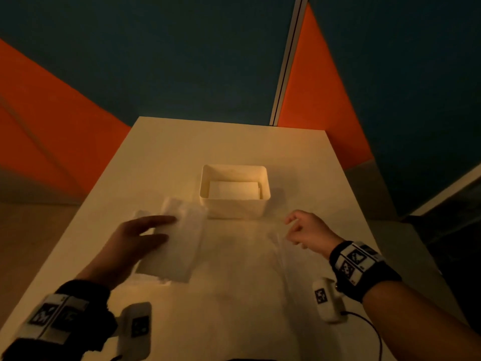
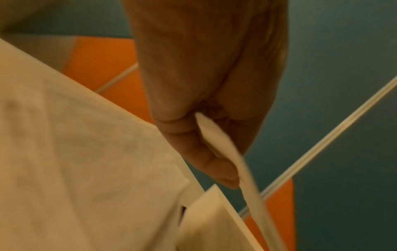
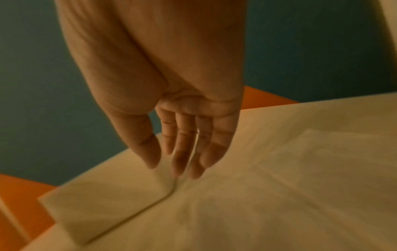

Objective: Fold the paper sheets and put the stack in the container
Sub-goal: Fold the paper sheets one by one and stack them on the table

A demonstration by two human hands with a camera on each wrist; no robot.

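A white container (image 1: 234,210) stands mid-table with folded paper (image 1: 233,190) lying inside it. My left hand (image 1: 169,227) holds a folded paper sheet (image 1: 179,248) just left of the container. The left wrist view shows that paper (image 2: 212,134) pinched between thumb and fingers (image 2: 227,178), near the container's corner (image 2: 210,212). A second paper sheet (image 1: 247,246) lies spread out in front of the container. My right hand (image 1: 292,225) is at that sheet's right edge. In the right wrist view, thumb and fingertips (image 3: 178,169) pinch a raised flap (image 3: 103,200) of it.
The pale table (image 1: 234,142) ends just beyond the container, with orange and dark teal panels behind. Both wrists wear black bands with marker blocks. A thin cable runs off the right wrist near the table's front edge.
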